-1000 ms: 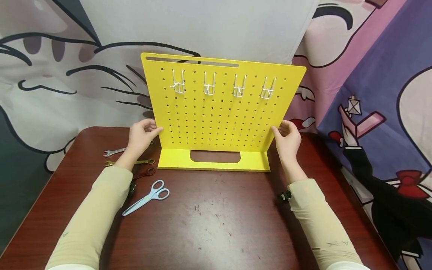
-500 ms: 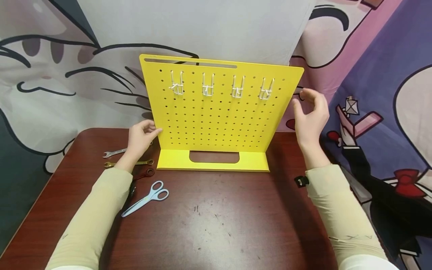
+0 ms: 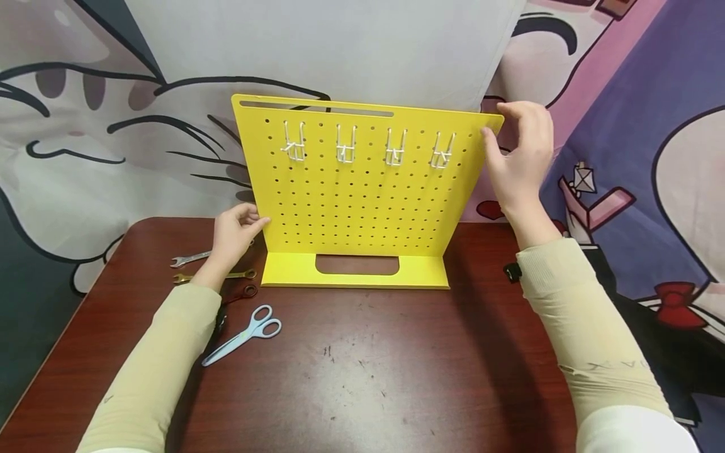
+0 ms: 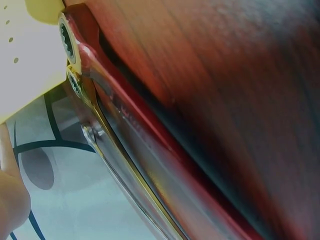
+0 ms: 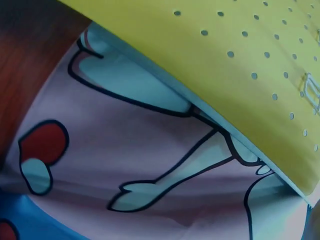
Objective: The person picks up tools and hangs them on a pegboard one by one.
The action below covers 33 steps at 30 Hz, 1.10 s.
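Note:
A yellow pegboard (image 3: 351, 192) stands upright on the table, leaning back slightly on its folded base. Four-sided white wire hooks (image 3: 345, 151), several of them, hang in a row near its top. My left hand (image 3: 231, 236) pinches the board's lower left edge, thumb in front. At the upper right corner my right hand (image 3: 523, 154) holds the edge between a thumb on the front and fingers at the back. In the right wrist view the board's edge (image 5: 200, 95) shows, but little of the hand.
Left of the board lie a silver wrench (image 3: 189, 257), a gold wrench (image 3: 240, 274) and a red wrench (image 4: 135, 110), partly under my left arm. Light-blue scissors (image 3: 243, 335) lie in front of them. A cartoon-printed cloth (image 3: 187, 38) hangs behind the table (image 3: 351, 371).
My right hand has let go of the board's lower right edge, moved up and taken hold at the upper right corner. My left hand keeps its place.

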Each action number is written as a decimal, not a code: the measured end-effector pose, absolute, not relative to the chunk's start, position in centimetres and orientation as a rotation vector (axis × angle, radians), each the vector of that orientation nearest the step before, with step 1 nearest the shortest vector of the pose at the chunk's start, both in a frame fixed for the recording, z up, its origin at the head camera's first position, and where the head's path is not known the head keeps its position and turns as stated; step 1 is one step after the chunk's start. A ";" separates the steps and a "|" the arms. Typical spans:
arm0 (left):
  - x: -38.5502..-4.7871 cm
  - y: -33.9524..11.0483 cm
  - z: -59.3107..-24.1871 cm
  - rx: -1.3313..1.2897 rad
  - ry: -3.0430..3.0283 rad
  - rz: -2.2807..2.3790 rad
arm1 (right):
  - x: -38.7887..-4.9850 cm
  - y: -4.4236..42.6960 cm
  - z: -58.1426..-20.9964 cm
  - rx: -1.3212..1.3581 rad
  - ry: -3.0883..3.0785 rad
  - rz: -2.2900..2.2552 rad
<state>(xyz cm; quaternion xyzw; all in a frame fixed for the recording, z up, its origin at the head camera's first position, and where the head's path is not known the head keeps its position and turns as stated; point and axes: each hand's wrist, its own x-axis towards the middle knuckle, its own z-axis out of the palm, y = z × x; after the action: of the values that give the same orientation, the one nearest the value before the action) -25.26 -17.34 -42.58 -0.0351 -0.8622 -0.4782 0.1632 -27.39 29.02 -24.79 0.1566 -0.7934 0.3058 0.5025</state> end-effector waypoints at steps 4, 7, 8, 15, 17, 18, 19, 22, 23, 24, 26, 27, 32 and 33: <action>-25.3 -17.4 -42.6 -0.103 -2.454 -1.362 | -28.3 28.4 -24.3 0.495 -1.928 0.628; -25.4 -17.4 -42.7 -0.097 -2.452 -1.363 | -28.9 28.0 -24.3 0.563 -1.948 0.549; -25.4 -17.4 -42.7 -0.095 -2.451 -1.364 | -29.0 27.9 -24.3 0.578 -1.955 0.529; -25.3 -17.2 -42.7 -0.087 -2.440 -1.376 | -29.6 27.8 -24.5 0.601 -2.005 0.479; -25.3 -17.2 -42.7 -0.087 -2.436 -1.376 | -29.7 27.9 -24.6 0.601 -2.026 0.491; -25.4 -17.2 -42.7 -0.085 -2.434 -1.376 | -29.7 28.0 -24.7 0.602 -2.035 0.498; -25.4 -17.2 -42.8 -0.081 -2.432 -1.377 | -29.8 28.0 -24.8 0.605 -2.043 0.507; -25.3 -17.1 -42.9 -0.069 -2.430 -1.378 | -29.9 28.1 -25.1 0.614 -2.052 0.535; -25.3 -17.1 -42.9 -0.064 -2.430 -1.382 | -30.0 28.1 -25.2 0.616 -2.048 0.548; -25.3 -17.0 -42.9 -0.059 -2.431 -1.382 | -30.0 28.2 -25.3 0.616 -2.045 0.561; -25.3 -17.0 -42.9 -0.051 -2.433 -1.382 | -30.2 28.1 -25.4 0.613 -2.033 0.595; -25.3 -17.0 -42.9 -0.050 -2.434 -1.381 | -30.2 28.1 -25.4 0.609 -2.027 0.613; -25.4 -17.1 -42.8 -0.058 -2.435 -1.374 | -30.4 27.9 -25.7 0.579 -2.003 0.687; -25.4 -17.1 -42.8 -0.061 -2.435 -1.373 | -30.4 27.9 -25.8 0.574 -1.999 0.696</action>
<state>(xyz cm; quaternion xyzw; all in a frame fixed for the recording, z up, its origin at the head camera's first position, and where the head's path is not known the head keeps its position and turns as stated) -25.36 -17.11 -42.76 -0.0214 -0.8579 -0.4837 0.1719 -30.38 27.88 -25.82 0.2328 -0.8110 0.2823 0.4565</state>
